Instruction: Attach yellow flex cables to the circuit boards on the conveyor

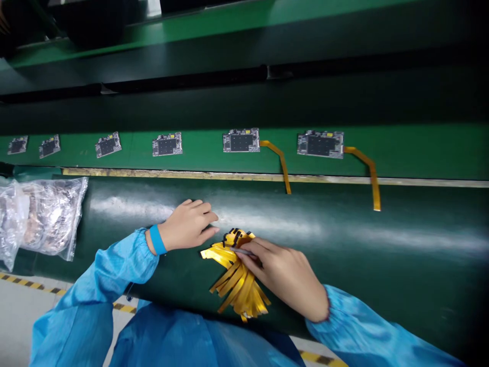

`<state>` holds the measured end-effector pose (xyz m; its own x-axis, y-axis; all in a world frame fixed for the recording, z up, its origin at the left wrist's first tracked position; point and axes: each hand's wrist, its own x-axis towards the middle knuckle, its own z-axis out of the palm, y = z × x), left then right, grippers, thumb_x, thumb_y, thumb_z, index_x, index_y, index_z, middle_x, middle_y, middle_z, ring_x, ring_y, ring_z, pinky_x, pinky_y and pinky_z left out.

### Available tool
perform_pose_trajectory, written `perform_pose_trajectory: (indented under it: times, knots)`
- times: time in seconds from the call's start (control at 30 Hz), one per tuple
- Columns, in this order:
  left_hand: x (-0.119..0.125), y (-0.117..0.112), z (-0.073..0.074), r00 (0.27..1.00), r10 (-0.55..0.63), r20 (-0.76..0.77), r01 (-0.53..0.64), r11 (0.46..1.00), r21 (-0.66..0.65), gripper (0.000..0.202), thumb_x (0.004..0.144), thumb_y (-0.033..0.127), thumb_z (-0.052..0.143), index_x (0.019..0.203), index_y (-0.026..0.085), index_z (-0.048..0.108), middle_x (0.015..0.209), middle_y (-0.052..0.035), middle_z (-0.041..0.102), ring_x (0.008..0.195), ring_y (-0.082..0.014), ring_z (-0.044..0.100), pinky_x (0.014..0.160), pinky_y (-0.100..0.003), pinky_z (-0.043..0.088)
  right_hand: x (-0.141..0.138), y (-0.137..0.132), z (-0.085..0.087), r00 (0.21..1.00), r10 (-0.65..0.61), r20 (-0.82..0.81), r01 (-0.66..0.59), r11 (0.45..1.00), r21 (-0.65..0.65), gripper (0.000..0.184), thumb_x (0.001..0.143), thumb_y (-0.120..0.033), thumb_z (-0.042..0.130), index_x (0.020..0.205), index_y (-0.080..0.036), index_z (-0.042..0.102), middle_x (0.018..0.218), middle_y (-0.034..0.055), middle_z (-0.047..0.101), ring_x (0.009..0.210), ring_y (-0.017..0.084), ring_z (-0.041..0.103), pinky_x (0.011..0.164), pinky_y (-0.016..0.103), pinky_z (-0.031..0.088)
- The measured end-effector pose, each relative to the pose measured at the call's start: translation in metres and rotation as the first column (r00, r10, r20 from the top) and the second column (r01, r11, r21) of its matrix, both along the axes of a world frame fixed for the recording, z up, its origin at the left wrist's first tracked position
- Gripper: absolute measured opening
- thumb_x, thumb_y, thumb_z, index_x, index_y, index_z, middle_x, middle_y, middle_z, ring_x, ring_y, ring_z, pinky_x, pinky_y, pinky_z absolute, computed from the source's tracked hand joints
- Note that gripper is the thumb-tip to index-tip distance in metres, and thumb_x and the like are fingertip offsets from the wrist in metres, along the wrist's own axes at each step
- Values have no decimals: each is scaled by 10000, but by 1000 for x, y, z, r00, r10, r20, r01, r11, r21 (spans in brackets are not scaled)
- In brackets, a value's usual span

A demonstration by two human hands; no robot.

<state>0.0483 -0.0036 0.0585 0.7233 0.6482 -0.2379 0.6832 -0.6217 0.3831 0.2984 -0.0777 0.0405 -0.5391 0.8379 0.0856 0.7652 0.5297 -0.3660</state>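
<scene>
My left hand [191,224], with a blue band on its wrist, is over the dark green bench, thumb and fingers apart and nothing in them. A fanned-out pile of orange-gold flex cables [240,290] lies just right of it, with black connector ends at the top. My right hand [286,275] is closed at the upper right of this pile, pinching a thin grey stick-like tool [242,251] whose tip points left over the cables. The fingers partly hide the tool and the cables under them.
Behind the bench runs a green belt with several circuit boards [167,145] in a row. The two rightmost boards carry flex cables [282,163] that hang over the metal edge strip [214,176]. Clear plastic bags [53,216] with contents lie at the left.
</scene>
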Motion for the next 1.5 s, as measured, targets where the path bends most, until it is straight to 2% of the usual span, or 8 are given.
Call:
perform_pose_trajectory:
  times: [0.23, 0.43, 0.63, 0.87, 1.0, 1.23, 1.37, 1.5]
  knots:
    - [-5, -11, 7, 998, -45, -52, 43, 999, -26, 254, 1076, 362, 537, 1019, 185, 710, 1014, -72, 690, 932, -228, 667, 808, -368, 464, -5, 2, 7, 991, 65, -114, -70, 997, -45, 480, 1157, -414, 369, 933, -218, 745, 822, 18, 771, 624, 154, 731, 543, 281, 461]
    - [-10, -37, 10, 984, -102, -148, 93, 993, -66, 434, 935, 585, 739, 1052, 169, 696, 1021, -88, 676, 956, -277, 676, 807, -394, 483, -10, 3, 5, 986, 89, -143, -100, 992, -75, 449, 1154, -408, 391, 933, -216, 732, 827, 21, 762, 636, 157, 733, 552, 280, 471]
    - [-9, -50, 5, 981, -98, -166, 91, 995, -50, 229, 1008, 406, 679, 1010, 177, 695, 1039, -82, 670, 992, -260, 666, 811, -387, 471, -13, 5, 6, 980, 88, -176, -104, 991, -86, 436, 1151, -398, 401, 931, -219, 733, 803, 20, 754, 619, 152, 719, 547, 278, 463]
    - [-9, -52, 2, 988, -56, -143, 47, 997, -62, 221, 987, 391, 717, 988, 171, 700, 1032, -84, 678, 987, -257, 672, 810, -367, 479, -16, 8, 3, 978, 54, -203, -91, 980, -174, 398, 1126, -398, 454, 922, -220, 747, 833, 32, 765, 657, 160, 728, 555, 272, 492]
    - [-8, -51, 4, 995, -31, -100, 17, 990, -139, 138, 1004, 307, 688, 960, 177, 704, 1015, -61, 700, 947, -236, 695, 801, -364, 493, -18, 9, 3, 972, 36, -231, -92, 968, -235, 379, 1113, -386, 470, 920, -218, 750, 817, 40, 758, 658, 172, 719, 565, 276, 507]
    - [-16, -39, 17, 985, 140, 101, -94, 926, -366, 99, 1007, 267, 658, 952, 205, 712, 1011, -18, 723, 906, -182, 711, 805, -306, 513, -26, 17, 13, 880, -44, -473, -155, 915, -373, 277, 1077, -374, 551, 1010, -211, 764, 939, 85, 773, 723, 181, 715, 645, 283, 566]
    - [-18, -30, 22, 934, 282, 221, -160, 879, -449, 104, 1000, 242, 631, 926, 205, 694, 961, -21, 714, 850, -158, 679, 769, -273, 505, -34, 26, 17, 871, -26, -490, -207, 886, -415, 276, 1074, -365, 552, 986, -225, 773, 900, 62, 783, 710, 176, 715, 631, 276, 545]
    - [-20, -16, 21, 860, 392, 326, -202, 848, -489, 153, 1001, 255, 596, 905, 189, 694, 887, -25, 682, 773, -140, 630, 730, -262, 498, -37, 40, 16, 847, -142, -512, -154, 857, -492, 339, 1053, -452, 574, 916, -216, 774, 816, 54, 781, 672, 177, 700, 607, 271, 540]
